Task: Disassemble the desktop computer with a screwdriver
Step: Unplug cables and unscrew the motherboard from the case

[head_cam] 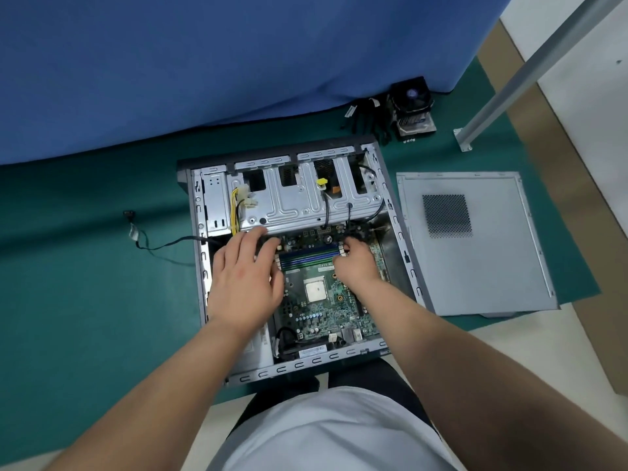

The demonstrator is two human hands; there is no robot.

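An open desktop computer case (401, 232) lies flat on a green mat, its green motherboard (323, 311) exposed with a bare silver CPU (314, 289) in the middle. Blue memory sticks (307, 256) sit in slots across the board's far side. My left hand (243, 277) reaches into the case, fingers spread and resting at the left end of the memory slots. My right hand (355, 265) has its fingers curled at the right end of the slots, on the white latches. No screwdriver is visible.
The removed grey side panel (475, 246) lies to the right of the case. A CPU cooler with fan (411, 110) and black cables (365, 117) lie at the back near a blue cloth (204, 62). A loose cable (142, 239) trails left. A metal post (516, 73) stands at right.
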